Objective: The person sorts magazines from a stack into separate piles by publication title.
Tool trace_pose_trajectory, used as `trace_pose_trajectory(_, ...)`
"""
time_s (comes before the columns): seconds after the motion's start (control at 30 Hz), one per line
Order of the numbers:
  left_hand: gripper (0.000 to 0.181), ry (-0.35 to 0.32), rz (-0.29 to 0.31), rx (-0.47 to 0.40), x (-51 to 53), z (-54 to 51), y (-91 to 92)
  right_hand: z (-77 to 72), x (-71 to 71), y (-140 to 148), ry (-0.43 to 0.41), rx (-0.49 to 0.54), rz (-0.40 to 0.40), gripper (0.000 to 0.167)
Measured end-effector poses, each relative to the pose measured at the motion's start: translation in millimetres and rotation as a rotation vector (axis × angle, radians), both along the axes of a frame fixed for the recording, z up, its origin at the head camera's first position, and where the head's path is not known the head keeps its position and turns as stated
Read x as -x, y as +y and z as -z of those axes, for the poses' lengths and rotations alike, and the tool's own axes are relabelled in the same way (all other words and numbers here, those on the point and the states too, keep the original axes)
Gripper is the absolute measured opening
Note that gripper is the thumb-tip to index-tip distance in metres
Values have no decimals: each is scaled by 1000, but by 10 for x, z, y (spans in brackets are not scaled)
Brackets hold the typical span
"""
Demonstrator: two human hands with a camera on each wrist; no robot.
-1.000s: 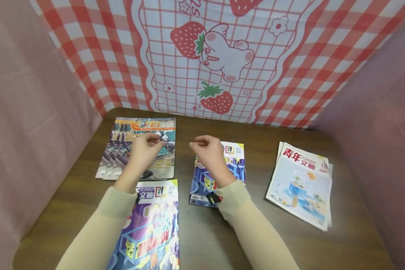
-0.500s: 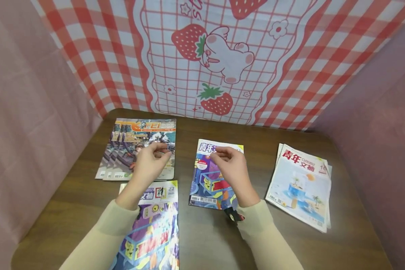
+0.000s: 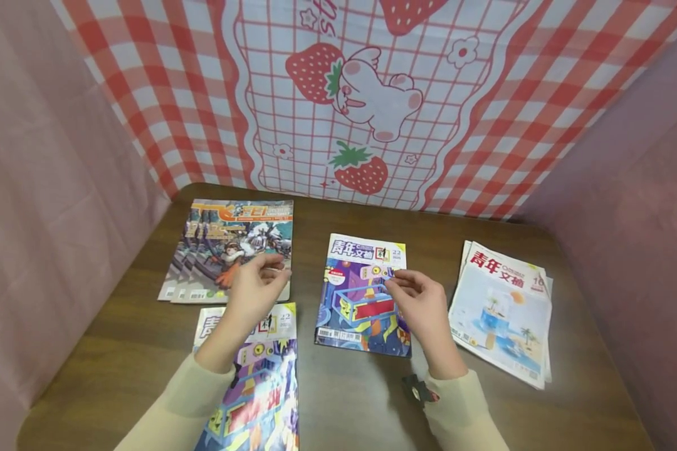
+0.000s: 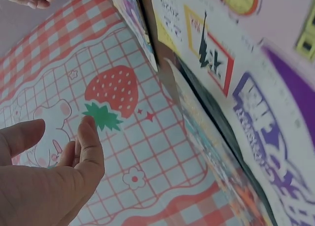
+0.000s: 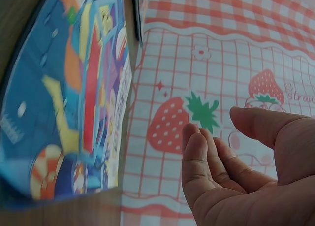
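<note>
My left hand [image 3: 256,288] hovers with fingers loosely bent over the lower right of the fanned comic magazines [image 3: 242,250]. Below its wrist lies a purple-covered magazine [image 3: 259,388], partly hidden by the forearm. My right hand [image 3: 423,310] is in the air by the right edge of a second magazine with the same purple-blue cover [image 3: 358,300]. In the left wrist view, a gap shows between thumb and fingers of the left hand [image 4: 59,172], which holds nothing. The right wrist view likewise shows the right hand [image 5: 246,162] without anything in its grasp.
A stack of magazines with a pale blue beach cover [image 3: 502,313] lies slightly askew at the right. Everything rests on a brown wooden table [image 3: 338,401]. Behind it hangs a red-and-white checked strawberry cloth [image 3: 361,172], with pink curtains [image 3: 51,156] at the sides.
My right hand has moved right and nearer to me, uncovering the middle magazine. The left hand has shifted a little right and nearer. The magazines keep their places.
</note>
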State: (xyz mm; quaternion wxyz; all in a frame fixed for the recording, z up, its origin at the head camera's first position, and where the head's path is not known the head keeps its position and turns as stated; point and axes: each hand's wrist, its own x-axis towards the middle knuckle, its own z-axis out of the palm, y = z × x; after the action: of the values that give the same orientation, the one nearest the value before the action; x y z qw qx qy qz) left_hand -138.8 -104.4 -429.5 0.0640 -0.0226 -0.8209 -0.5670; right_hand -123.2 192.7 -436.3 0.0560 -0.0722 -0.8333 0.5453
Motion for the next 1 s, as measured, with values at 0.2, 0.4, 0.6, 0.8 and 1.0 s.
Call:
trace_pose_trajectory(0.2, 34, -23, -4, 6, -90, 45, 26, 39, -116, 90, -32, -5, 26, 39)
trace_pose_trajectory(0.4, 35, 12, 1, -2, -117, 77, 46, 82, -224, 124, -30, 1, 58, 38)
trace_pose_trajectory(0.6, 35, -1, 15, -11, -130, 60, 66, 96, -280, 132, -41, 3, 73, 40)
trace_pose_trajectory(0.8, 36, -38, 44, 18, -94, 1, 90, 97, -300, 143, -12, -13, 61, 39)
trace_pose_trajectory(1.0, 37, -56, 77, 25, -15, -2, 153, 79, -314, 136, -44, -20, 67, 41)
